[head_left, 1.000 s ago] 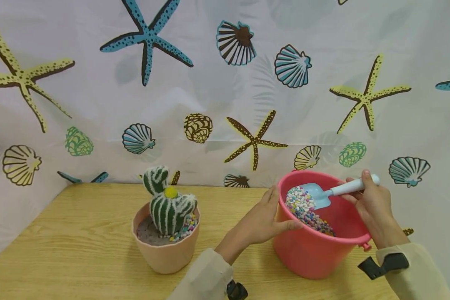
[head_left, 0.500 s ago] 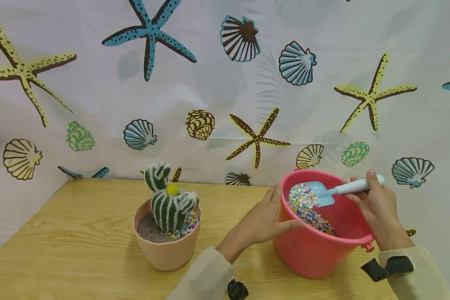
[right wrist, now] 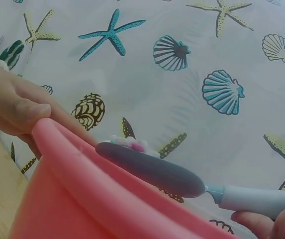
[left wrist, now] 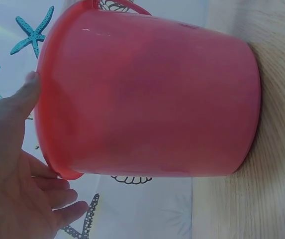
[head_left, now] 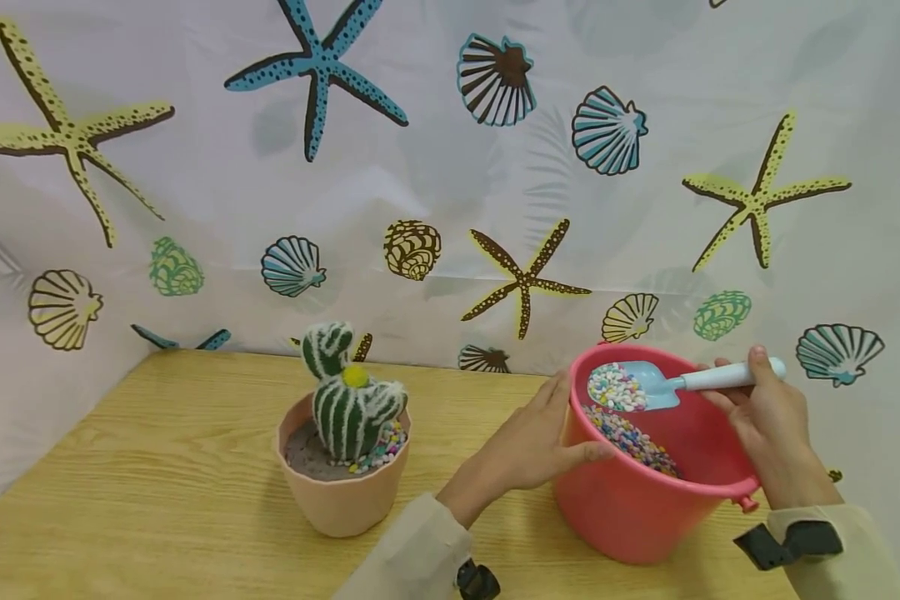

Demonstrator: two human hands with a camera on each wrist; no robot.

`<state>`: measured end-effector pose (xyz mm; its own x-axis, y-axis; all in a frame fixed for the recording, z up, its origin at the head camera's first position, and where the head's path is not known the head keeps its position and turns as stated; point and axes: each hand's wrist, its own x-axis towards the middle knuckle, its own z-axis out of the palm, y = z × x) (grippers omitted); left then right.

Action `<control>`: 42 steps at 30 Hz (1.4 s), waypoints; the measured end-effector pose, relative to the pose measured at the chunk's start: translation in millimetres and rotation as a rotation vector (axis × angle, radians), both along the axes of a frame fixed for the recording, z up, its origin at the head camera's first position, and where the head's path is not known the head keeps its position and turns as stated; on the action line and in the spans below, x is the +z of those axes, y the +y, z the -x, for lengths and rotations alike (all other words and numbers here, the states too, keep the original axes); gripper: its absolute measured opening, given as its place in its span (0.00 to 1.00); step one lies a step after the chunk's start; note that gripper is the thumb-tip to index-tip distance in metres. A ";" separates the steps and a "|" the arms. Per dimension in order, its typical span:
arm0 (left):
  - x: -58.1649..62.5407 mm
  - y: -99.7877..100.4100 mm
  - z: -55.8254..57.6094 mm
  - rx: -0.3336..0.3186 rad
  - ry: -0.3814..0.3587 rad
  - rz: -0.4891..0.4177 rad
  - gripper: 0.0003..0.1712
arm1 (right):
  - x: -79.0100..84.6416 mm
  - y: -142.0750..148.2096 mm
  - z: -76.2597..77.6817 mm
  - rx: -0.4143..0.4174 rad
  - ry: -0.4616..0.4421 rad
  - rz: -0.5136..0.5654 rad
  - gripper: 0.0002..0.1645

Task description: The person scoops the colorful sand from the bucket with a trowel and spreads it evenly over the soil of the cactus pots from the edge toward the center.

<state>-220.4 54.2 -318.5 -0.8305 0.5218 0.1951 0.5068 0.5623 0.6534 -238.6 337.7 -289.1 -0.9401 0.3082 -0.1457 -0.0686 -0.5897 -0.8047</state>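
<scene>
My right hand pinches the white handle of a light blue toy trowel over the pink bucket. The trowel's blade carries a heap of white and pastel pebbles. More coloured pebbles lie along the left inner side of the bucket, which tips a little. Against its rim rests my left hand, thumb along the near side and fingers extended toward the far side. In the left wrist view that hand touches the rim with fingers loosely spread. The right wrist view shows the blade nearly level above the rim.
Left of the bucket, a peach pot stands on the wooden table. It holds a knitted cactus, grey soil and some coloured pebbles on its right side. A cloth with starfish and shells hangs behind.
My right hand has lifted the loaded trowel slightly, clear of the pebbles in the bucket, and its blade is more level. The left hand stays at the rim. The head view has shifted slightly.
</scene>
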 end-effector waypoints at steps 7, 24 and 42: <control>4.9 -8.7 -2.4 -0.026 0.019 -0.004 0.51 | 13.3 -13.8 -11.2 0.005 -0.016 0.036 0.35; 13.8 -38.5 -12.8 -0.003 0.052 -0.002 0.42 | -15.4 3.7 16.1 0.055 0.073 0.087 0.40; 21.1 -85.9 -38.4 0.074 0.083 -0.025 0.39 | 35.3 -79.4 -31.2 0.098 0.037 0.108 0.37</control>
<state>-182.0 -31.7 -297.5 -0.8469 0.4538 0.2773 0.5178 0.5845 0.6248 -207.4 258.3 -253.8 -0.9702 0.1991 -0.1381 -0.0348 -0.6784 -0.7339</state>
